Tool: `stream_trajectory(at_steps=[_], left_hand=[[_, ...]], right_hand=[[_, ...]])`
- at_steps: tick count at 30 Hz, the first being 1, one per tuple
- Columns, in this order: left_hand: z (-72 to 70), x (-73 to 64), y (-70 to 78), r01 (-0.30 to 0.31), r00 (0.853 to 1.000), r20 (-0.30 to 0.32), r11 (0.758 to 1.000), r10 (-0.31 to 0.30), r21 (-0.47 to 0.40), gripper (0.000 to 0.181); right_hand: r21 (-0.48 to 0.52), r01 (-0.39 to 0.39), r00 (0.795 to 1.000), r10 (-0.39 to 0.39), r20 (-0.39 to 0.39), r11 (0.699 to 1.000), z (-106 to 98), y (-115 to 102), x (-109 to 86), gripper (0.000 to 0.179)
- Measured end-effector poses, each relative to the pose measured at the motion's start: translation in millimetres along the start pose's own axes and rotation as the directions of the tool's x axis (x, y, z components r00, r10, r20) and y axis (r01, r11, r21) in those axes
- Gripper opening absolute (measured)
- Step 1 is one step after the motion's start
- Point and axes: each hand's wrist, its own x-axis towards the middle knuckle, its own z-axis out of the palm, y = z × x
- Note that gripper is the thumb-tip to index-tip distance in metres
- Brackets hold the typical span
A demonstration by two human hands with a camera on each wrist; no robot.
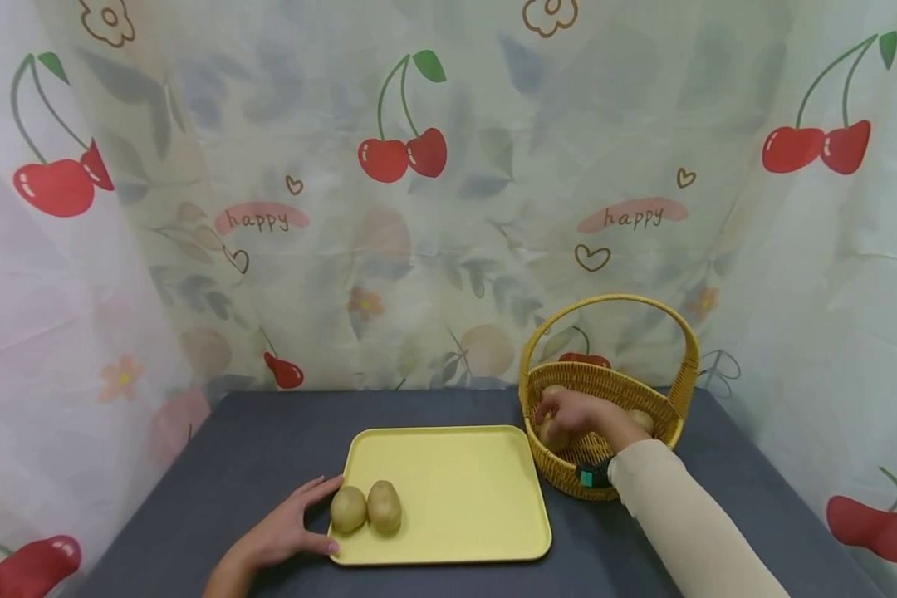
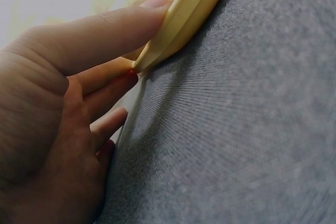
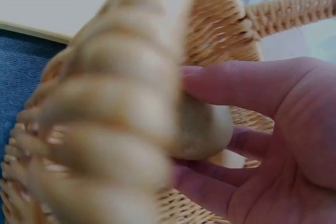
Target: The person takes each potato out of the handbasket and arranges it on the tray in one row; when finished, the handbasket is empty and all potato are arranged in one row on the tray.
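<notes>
Woven wicker in a honey tan makes up the basket (image 1: 605,378), its coarse, rope-like strands rising into a tall arched handle (image 1: 616,298). The right hand (image 1: 581,412) reaches inside, thumb and fingers curved round a smooth, dull brown potato (image 3: 207,129) and parted by about its width; a blurred rim hides part of it from the wrist camera, so the grip seems firm but is hard to judge. Another rounded potato (image 1: 640,420) lies at the right inside the basket. Just left of the basket, a pale yellow tray (image 1: 463,498), smooth with rounded corners and a raised lip, sits on the dark, finely ribbed cloth surface (image 1: 284,432). At its left end are two potatoes, a rounder one (image 1: 348,509) and a longer, upright-looking one (image 1: 384,507) close beside it. The left hand (image 1: 290,525) is spread wide, thumb and forefinger nearly straight and touching the tray's lip. Behind hangs a thin, softly creased curtain (image 1: 448,274) printed with cherries, leaves and hearts.
</notes>
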Motion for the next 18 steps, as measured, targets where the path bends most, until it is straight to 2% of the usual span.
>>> stream_trajectory(at_steps=[6,10,14,18], left_hand=[[0.5,-0.6,1.6,-0.002,1.0,-0.005,1.0,0.002,0.005,0.091],[0.4,-0.5,1.5,-0.006,1.0,-0.011,1.0,0.006,0.014,0.091],[0.5,-0.3,1.0,-0.014,1.0,-0.008,1.0,0.015,0.013,0.091],[0.4,-0.7,1.4,-0.019,1.0,-0.005,1.0,0.019,0.005,0.091]], right_hand=[[0.062,0.016,0.998,-0.013,-0.06,0.998,-9.2,-7.8,-13.4,0.041],[0.153,0.056,0.994,-0.041,-0.103,0.987,-12.2,-13.9,-22.6,0.043],[0.229,0.132,0.985,-0.1,-0.144,0.965,-9.7,-20.8,-31.7,0.037],[0.216,0.222,0.963,-0.178,-0.202,0.951,-0.5,-30.3,-38.1,0.033]])
